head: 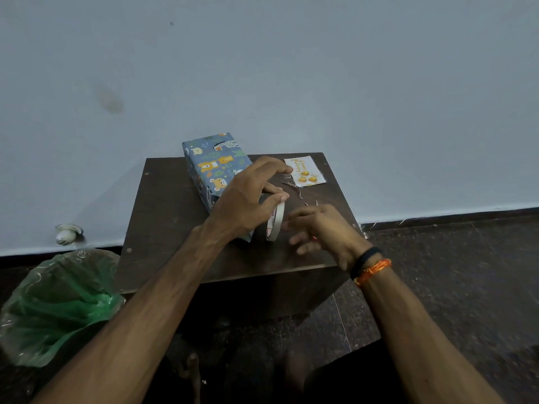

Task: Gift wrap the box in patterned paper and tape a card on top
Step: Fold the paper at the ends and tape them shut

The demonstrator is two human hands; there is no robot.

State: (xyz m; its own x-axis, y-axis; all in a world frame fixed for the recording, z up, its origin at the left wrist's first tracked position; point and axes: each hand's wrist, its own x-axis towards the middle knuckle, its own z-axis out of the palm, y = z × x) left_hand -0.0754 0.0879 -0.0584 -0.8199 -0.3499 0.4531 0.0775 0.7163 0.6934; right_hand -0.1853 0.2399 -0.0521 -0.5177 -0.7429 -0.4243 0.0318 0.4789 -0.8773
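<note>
On table (pixel 175 228): card (pixel 305 171) w/ gold "Happy Birthday", tape roll (pixel 275 221) in left hand (pixel 248 199).

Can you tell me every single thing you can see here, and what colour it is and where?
wrapped box: one, blue animal-print paper, back of the table
card: one, white with gold, table's far right corner
tape roll: one, whitish, upright beside the box
table: one, dark brown, against the wall
plastic bag: one, green, floor at left
small object: one, white, by the wall at left, unclear
wristbands: black and orange, right wrist
left hand: one, gripping the tape roll
right hand: one, blurred, beside the roll
</note>
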